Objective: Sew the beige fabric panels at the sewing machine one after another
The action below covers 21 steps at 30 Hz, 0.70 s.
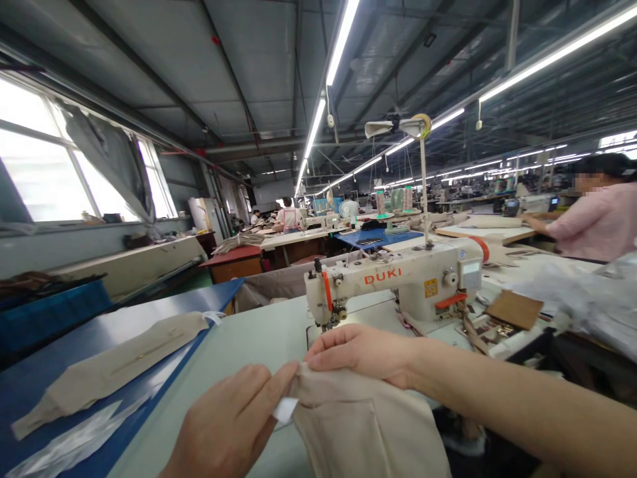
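A beige fabric piece [358, 425] with a stitched rectangular outline hangs from both hands at the front edge of the sewing table [279, 312]. My left hand [233, 411] is closed on its upper left corner, and a small white tag [285, 409] shows beside the fingers. With thumb and fingers pinched, my right hand [358, 352] grips the top edge close to the left fingertips. Just behind the hands stands a white sewing machine [383, 279] marked DUKI; its needle area is partly hidden by my right hand.
On the blue table [199, 299] at left lie another beige fabric piece [129, 358] and clear plastic [74, 438]. A brown cardboard piece [515, 310] and plastic bags [587, 305] are at right. A co-worker in pink [602, 219] sits farther right.
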Each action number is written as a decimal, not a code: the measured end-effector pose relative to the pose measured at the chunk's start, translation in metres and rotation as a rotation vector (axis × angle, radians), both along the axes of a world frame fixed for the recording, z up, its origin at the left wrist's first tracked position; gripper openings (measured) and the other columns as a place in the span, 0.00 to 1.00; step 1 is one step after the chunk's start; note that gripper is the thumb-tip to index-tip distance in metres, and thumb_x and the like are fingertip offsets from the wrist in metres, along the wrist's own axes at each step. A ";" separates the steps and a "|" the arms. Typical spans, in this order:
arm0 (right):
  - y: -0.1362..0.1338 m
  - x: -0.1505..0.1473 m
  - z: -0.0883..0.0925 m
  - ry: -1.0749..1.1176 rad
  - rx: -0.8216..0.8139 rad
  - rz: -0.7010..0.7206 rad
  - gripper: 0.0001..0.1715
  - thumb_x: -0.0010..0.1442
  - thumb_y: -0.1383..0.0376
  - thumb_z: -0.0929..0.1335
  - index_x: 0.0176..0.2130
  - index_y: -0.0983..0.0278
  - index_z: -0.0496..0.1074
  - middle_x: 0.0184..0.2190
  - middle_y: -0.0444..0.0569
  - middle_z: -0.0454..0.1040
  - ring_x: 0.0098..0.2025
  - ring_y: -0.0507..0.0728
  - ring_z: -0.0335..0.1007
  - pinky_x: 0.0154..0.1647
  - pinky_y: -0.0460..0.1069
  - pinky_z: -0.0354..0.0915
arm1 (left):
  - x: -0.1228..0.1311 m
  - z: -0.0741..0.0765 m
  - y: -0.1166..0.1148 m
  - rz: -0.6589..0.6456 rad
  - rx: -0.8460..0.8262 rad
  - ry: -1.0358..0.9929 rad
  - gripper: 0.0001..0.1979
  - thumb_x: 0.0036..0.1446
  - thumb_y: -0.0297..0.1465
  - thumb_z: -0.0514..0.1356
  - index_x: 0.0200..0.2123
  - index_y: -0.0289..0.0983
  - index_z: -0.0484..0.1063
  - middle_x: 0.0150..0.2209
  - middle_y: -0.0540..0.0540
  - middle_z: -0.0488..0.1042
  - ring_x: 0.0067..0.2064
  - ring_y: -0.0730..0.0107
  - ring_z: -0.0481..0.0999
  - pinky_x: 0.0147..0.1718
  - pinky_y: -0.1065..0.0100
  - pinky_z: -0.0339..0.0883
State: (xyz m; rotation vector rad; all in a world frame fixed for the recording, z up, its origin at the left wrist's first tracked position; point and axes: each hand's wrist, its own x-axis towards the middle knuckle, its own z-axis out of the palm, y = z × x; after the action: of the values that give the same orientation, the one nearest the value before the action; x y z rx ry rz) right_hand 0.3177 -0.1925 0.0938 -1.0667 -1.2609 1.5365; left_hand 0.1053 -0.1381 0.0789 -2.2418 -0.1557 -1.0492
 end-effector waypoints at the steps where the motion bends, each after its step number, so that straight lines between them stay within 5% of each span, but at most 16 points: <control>1: -0.001 0.002 0.000 0.002 -0.001 0.002 0.20 0.43 0.56 0.79 0.32 0.65 0.75 0.27 0.41 0.74 0.29 0.50 0.68 0.37 0.47 0.65 | 0.002 0.001 -0.001 -0.016 -0.037 -0.015 0.14 0.71 0.27 0.45 0.43 0.38 0.70 0.25 0.53 0.70 0.23 0.74 0.71 0.24 0.72 0.59; 5: -0.008 0.009 0.002 -0.185 0.072 0.045 0.20 0.41 0.62 0.79 0.36 0.64 0.76 0.29 0.39 0.74 0.30 0.50 0.67 0.35 0.45 0.63 | 0.006 0.005 -0.010 -0.042 -0.303 -0.042 0.10 0.67 0.30 0.50 0.37 0.41 0.71 0.27 0.53 0.70 0.25 0.75 0.73 0.25 0.74 0.62; 11: -0.016 0.017 -0.007 -0.690 0.298 0.080 0.04 0.48 0.73 0.71 0.28 0.66 0.76 0.20 0.35 0.63 0.26 0.48 0.59 0.27 0.42 0.54 | 0.009 0.010 -0.019 0.055 -0.830 0.085 0.12 0.61 0.33 0.53 0.26 0.41 0.71 0.27 0.53 0.70 0.26 0.73 0.72 0.25 0.74 0.63; 16: -0.015 0.023 -0.011 -0.637 0.229 0.110 0.09 0.48 0.63 0.76 0.28 0.66 0.75 0.21 0.36 0.65 0.26 0.48 0.59 0.25 0.42 0.55 | 0.015 0.018 -0.017 0.137 -1.236 0.174 0.16 0.57 0.40 0.53 0.21 0.39 0.67 0.25 0.51 0.71 0.29 0.68 0.73 0.27 0.72 0.65; 21: -0.011 0.027 -0.006 -0.513 0.331 0.087 0.15 0.58 0.57 0.70 0.27 0.66 0.73 0.21 0.38 0.63 0.27 0.49 0.55 0.27 0.43 0.54 | 0.008 0.019 -0.007 0.018 -1.419 0.145 0.15 0.56 0.43 0.55 0.28 0.39 0.75 0.32 0.48 0.77 0.35 0.63 0.77 0.36 0.68 0.70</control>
State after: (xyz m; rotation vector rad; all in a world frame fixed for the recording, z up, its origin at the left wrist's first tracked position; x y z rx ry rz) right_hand 0.3448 -0.2040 0.0876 -1.2350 -1.8570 1.0877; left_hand 0.1129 -0.1448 0.0979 -3.4872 -1.1461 -0.8068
